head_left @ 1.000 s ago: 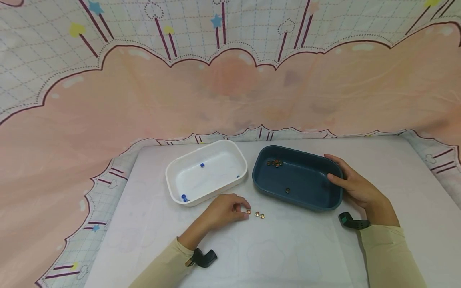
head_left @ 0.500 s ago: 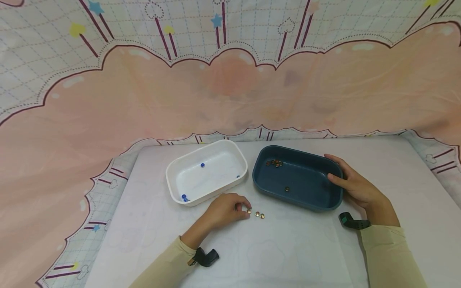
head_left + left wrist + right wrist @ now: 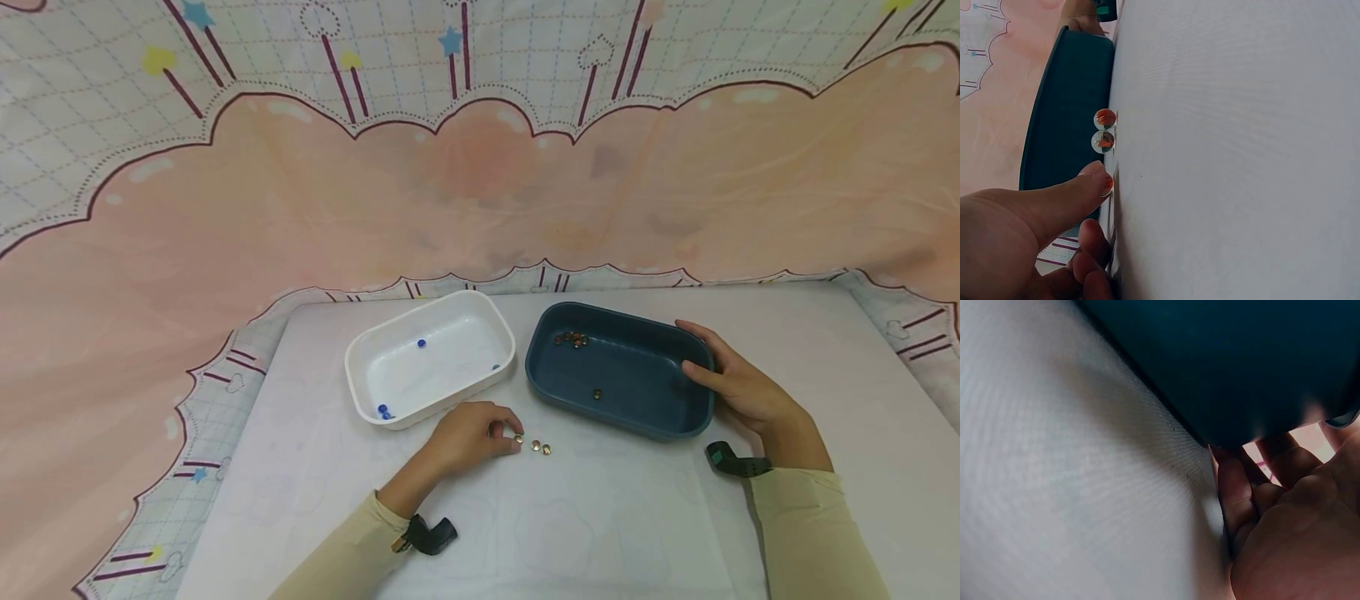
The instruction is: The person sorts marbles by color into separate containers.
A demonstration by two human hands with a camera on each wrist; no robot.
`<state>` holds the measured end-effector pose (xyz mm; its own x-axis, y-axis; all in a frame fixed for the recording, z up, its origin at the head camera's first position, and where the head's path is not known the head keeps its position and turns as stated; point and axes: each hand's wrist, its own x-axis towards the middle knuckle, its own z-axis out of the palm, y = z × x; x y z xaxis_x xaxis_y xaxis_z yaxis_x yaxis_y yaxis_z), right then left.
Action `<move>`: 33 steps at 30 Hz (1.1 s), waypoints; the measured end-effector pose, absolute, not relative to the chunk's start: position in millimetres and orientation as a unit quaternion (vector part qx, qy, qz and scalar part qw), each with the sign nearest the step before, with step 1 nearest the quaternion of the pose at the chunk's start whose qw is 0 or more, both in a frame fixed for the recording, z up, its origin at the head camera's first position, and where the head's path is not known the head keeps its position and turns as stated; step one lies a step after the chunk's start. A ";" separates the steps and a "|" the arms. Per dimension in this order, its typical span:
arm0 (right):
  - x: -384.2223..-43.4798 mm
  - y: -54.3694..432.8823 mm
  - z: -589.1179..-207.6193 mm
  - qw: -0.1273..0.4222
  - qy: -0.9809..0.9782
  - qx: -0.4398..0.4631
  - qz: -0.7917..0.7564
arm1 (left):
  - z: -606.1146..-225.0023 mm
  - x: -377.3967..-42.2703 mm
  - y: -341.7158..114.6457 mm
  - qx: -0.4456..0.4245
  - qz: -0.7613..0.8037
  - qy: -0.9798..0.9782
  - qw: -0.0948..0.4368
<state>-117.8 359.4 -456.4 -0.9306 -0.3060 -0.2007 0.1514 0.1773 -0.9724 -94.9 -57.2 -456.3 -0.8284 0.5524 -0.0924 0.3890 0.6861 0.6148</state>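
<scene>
In the head view my left hand (image 3: 465, 440) is low at the table, thumb and index finger pinching a clear glass marble (image 3: 519, 438) with an orange swirl. The left wrist view has that marble (image 3: 1108, 184) partly hidden behind the thumb. Two similar marbles (image 3: 1104, 131) lie side by side just beyond the fingertips. My right hand (image 3: 742, 396) grips the right end of a dark blue rectangular tray (image 3: 637, 371), thumb over the rim and fingers along the outside. Inside this tray, several orange-toned marbles (image 3: 576, 340) cluster at the far left, and a single marble (image 3: 597, 394) sits nearer the front wall.
To the left stands a white rectangular tray (image 3: 442, 371) with several blue marbles (image 3: 383, 411) inside, close behind my left hand. Both trays stand on a white-covered table (image 3: 585, 525). A patterned cloth (image 3: 480, 192) hangs behind the table.
My left hand has shifted very slightly, its marble turning a little between the fingertips. The lone marble in the blue tray has rolled slightly. My right hand keeps its place.
</scene>
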 end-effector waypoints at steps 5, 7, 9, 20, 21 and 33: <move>-118.1 359.0 -456.4 0.179 0.746 -0.055 -0.639 | -456.1 -94.9 -56.9 0.256 0.297 0.910 0.136; -118.2 358.9 -456.4 0.178 0.746 -0.056 -0.640 | -455.7 -94.5 -56.7 0.255 0.296 0.910 0.136; -118.2 358.8 -456.3 0.178 0.745 -0.056 -0.641 | -455.3 -94.2 -56.5 0.254 0.296 0.911 0.135; -118.3 359.3 -455.3 0.176 0.747 -0.056 -0.639 | -455.3 -94.3 -55.9 0.250 0.289 0.914 0.133; -118.3 359.5 -455.3 0.176 0.747 -0.055 -0.638 | -455.4 -94.4 -55.8 0.250 0.289 0.915 0.132; -119.0 359.7 -455.1 0.178 0.749 -0.051 -0.636 | -455.3 -94.8 -55.2 0.250 0.294 0.913 0.135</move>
<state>-119.0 359.7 -455.1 -0.9317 -0.3024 -0.2013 0.1497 0.1854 -0.9712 -94.8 -55.2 -455.3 -0.8390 0.5350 -0.0993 0.3765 0.7025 0.6039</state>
